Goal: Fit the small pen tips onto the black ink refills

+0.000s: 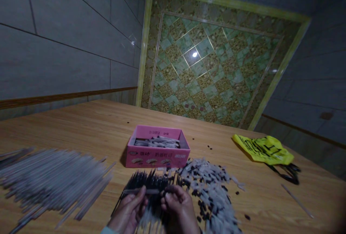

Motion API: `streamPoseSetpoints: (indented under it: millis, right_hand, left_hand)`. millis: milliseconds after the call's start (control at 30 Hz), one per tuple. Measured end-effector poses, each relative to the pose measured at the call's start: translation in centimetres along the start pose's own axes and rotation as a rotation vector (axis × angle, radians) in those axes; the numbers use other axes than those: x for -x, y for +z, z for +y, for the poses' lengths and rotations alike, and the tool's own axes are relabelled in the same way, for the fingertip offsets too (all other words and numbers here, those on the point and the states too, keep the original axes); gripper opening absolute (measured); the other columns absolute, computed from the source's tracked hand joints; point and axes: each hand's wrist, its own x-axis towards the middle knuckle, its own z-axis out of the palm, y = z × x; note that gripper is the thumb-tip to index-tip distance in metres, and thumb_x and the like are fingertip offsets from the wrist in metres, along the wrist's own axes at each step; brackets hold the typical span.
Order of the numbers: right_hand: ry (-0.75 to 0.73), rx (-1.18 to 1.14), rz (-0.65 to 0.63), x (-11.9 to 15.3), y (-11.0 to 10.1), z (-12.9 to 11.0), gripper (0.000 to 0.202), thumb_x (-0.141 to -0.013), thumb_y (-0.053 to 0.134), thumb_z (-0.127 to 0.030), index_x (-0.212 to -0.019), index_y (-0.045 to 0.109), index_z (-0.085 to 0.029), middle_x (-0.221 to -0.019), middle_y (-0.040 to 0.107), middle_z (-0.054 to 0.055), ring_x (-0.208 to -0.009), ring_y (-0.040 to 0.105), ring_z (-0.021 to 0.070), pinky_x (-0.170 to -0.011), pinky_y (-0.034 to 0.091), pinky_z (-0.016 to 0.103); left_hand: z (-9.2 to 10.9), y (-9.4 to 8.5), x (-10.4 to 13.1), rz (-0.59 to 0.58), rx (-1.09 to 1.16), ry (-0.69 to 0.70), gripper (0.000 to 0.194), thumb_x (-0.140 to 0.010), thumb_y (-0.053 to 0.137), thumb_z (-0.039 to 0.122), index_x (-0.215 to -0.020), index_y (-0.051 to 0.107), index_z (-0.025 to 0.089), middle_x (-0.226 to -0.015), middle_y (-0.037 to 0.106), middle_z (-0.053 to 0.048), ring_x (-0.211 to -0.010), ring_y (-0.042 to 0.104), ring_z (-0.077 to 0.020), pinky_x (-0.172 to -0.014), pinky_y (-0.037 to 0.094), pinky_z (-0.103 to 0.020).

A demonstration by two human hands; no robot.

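Your left hand [127, 210] grips a slim grey stick [151, 191] above slender black rods [144, 180], near a pink rectangular box [158, 158]. Your right hand [180, 205] curls at the stick's end, its hold unclear.

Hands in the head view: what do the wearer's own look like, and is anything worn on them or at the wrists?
Both the left hand and right hand are ungloved. A sliver of pale blue-green cuff shows at the left wrist. Any right sleeve is too cut off to describe; blur hides finer markings.
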Motion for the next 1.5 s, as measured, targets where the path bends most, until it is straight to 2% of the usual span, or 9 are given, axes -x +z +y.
streamPoseSetpoints:
  millis: [100,200,333,567,700,967,1233,1367,1500]
  right_hand:
    - [-0.023,0.029,-0.022,0.0,0.0,0.1,0.028,-0.055,0.080,-0.027,-0.075,0.064,-0.014,-0.068,0.068,0.005,-0.059,0.062,0.0137,-0.055,0.046,0.023]
    - [-0.115,0.104,-0.036,-0.2,-0.2,0.2,0.026,-0.058,0.079,-0.027,-0.076,0.064,-0.014,-0.065,0.066,0.003,-0.058,0.061,0.0141,-0.053,0.044,0.023]
    - [-0.245,0.257,-0.011,-0.4,-0.6,0.4,0.023,-0.056,0.078,-0.024,-0.074,0.067,-0.015,-0.068,0.067,0.003,-0.065,0.060,0.0156,-0.062,0.045,0.025]
    - [-0.316,0.462,-0.007,0.1,-0.1,-0.5,0.016,-0.058,0.074,-0.023,-0.070,0.068,-0.015,-0.067,0.067,0.004,-0.064,0.059,0.0174,-0.060,0.045,0.025]
    - [-0.320,0.540,0.004,0.2,0.3,-0.8,0.013,-0.059,0.071,-0.021,-0.070,0.067,-0.015,-0.067,0.067,0.005,-0.066,0.060,0.0190,-0.061,0.046,0.025]
    - [-0.340,0.592,0.040,0.0,-0.2,-0.2,0.009,-0.059,0.069,-0.018,-0.068,0.066,-0.016,-0.065,0.066,0.003,-0.064,0.060,0.0180,-0.059,0.046,0.023]
    - [-0.313,0.611,0.053,0.1,0.2,-0.3,0.010,-0.061,0.068,-0.021,-0.069,0.066,-0.016,-0.067,0.066,0.004,-0.066,0.060,0.0192,-0.062,0.046,0.024]
    - [-0.307,0.668,0.070,0.0,0.1,0.0,0.015,-0.066,0.065,-0.030,-0.065,0.062,-0.016,-0.061,0.062,0.003,-0.061,0.056,0.0168,-0.057,0.043,0.023]
    - [-0.213,0.664,-0.012,-0.1,-0.3,0.5,0.038,-0.078,0.050,-0.047,-0.054,0.049,-0.017,-0.047,0.048,-0.002,-0.045,0.044,0.0113,-0.043,0.033,0.021]
  left_hand:
    - [0.0,0.2,0.2,-0.006,-0.013,0.006,0.015,-0.066,0.068,0.005,-0.060,0.055,0.011,-0.044,0.061,-0.001,-0.037,0.058,-0.0087,-0.035,0.047,-0.012]
    - [-0.1,0.2,0.1,0.025,-0.033,0.026,0.015,-0.066,0.068,0.006,-0.060,0.055,0.011,-0.042,0.061,0.000,-0.035,0.057,-0.0081,-0.035,0.046,-0.012]
    - [-0.4,0.0,-0.2,0.039,-0.073,0.047,0.015,-0.066,0.068,0.009,-0.062,0.055,0.011,-0.041,0.060,-0.001,-0.032,0.055,-0.0069,-0.033,0.045,-0.011]
    - [-0.6,0.0,-0.1,0.010,-0.121,0.059,0.018,-0.065,0.071,0.014,-0.066,0.053,0.012,-0.041,0.060,0.001,-0.032,0.053,-0.0058,-0.033,0.042,-0.011]
    - [-0.7,0.0,-0.1,0.008,-0.134,0.088,0.023,-0.059,0.075,0.017,-0.066,0.054,0.012,-0.042,0.060,0.001,-0.035,0.054,-0.0062,-0.034,0.042,-0.011]
    - [-0.4,0.4,0.5,-0.013,-0.163,0.183,0.046,-0.041,0.082,0.037,-0.067,0.053,0.014,-0.047,0.062,0.003,-0.037,0.055,-0.0059,-0.033,0.040,-0.011]
    - [-0.5,0.5,0.7,-0.015,-0.208,0.225,0.043,-0.045,0.080,0.039,-0.068,0.051,0.016,-0.047,0.061,0.003,-0.037,0.054,-0.0065,-0.034,0.038,-0.012]
    - [-0.6,0.5,0.8,-0.036,-0.255,0.263,0.041,-0.049,0.077,0.042,-0.067,0.050,0.017,-0.043,0.060,0.003,-0.037,0.054,-0.0071,-0.033,0.035,-0.012]
    - [-0.5,0.6,0.9,-0.048,-0.263,0.290,0.042,-0.048,0.077,0.041,-0.067,0.050,0.016,-0.052,0.065,0.000,-0.037,0.054,-0.0074,-0.033,0.035,-0.013]
